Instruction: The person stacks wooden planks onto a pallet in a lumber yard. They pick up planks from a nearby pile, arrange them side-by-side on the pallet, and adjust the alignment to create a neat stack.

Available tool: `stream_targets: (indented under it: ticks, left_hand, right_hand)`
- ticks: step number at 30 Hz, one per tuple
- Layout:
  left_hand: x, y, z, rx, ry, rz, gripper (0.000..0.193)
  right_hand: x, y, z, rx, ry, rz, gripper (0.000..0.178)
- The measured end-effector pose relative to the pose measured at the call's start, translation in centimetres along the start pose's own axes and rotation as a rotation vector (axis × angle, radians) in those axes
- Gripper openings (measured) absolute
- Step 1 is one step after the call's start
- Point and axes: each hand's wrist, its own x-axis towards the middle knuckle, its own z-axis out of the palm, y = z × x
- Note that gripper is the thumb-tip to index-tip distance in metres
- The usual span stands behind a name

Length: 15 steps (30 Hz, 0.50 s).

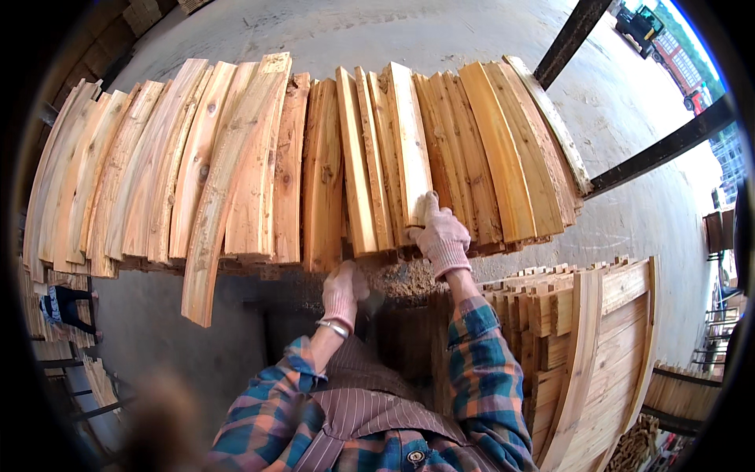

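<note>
A wide pile of rough-sawn wooden boards (208, 149) lies side by side in front of me, their near ends facing me. My right hand (442, 236), in a pale pinkish work glove, grips the near end of a light-coloured board (410, 149), the thumb along its top and the fingers out of sight. Lower and to the left, my gloved left hand (343, 289) is at the pile's front edge, below the board ends. Motion blurs its fingers, so what they hold, if anything, cannot be made out. One long board (208, 259) juts out toward me, left of that hand.
At the lower right stands a wooden-sided stack of boards (586, 354). Sawdust (401, 279) lies under the pile's front edge. Dark metal posts (668, 153) rise behind it at the right. Another person (69, 307) bends at the far left; a vehicle (641, 27) stands far off.
</note>
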Motion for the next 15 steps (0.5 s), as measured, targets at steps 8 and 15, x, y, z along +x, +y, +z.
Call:
stream_targets:
  ticks: [8, 15]
  left_hand:
    - [5.6, -4.0, 0.5, 0.167, 0.020, 0.376, 0.064]
    - [1.4, -0.8, 2.4, -0.321, -0.234, 0.253, 0.063]
  right_hand:
    - [0.5, 0.7, 0.9, 0.233, 0.148, -0.191, 0.087]
    - [3.3, 2.9, 1.0, 0.848, 0.053, -0.168, 0.075]
